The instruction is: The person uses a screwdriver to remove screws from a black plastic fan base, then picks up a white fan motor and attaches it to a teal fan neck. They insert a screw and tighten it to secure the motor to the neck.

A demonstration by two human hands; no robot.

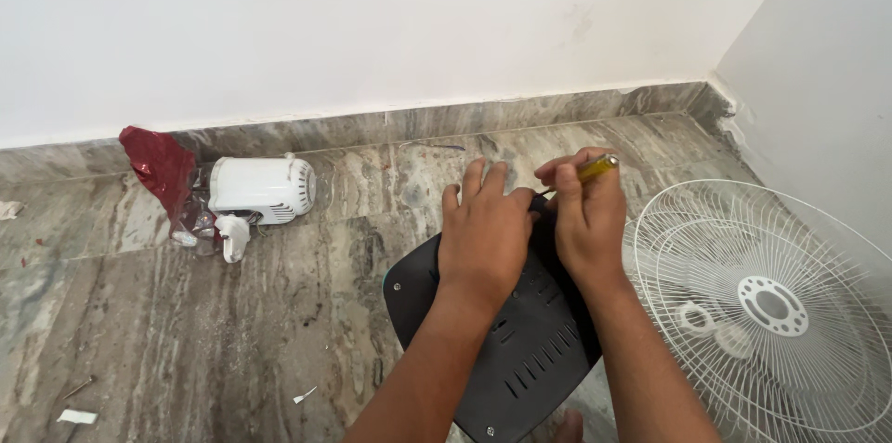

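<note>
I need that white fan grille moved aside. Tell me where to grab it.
Take the white fan grille by its outer rim on the near-left edge, beside the right hand. It lies flat on the floor, so hook fingers under the rim wire; the thin spokes would probably bend.

hidden: my left hand (485, 231) covers the black fan base (520, 350) top | screwdriver (587, 170) tip lost between my hands (only yellow handle shows) | cut off: white fan grille (771, 313) at right and bottom edges | unreadable: floor scraps (76, 416)

Red-and-clear plastic bag (172, 185) — beside wall
</note>
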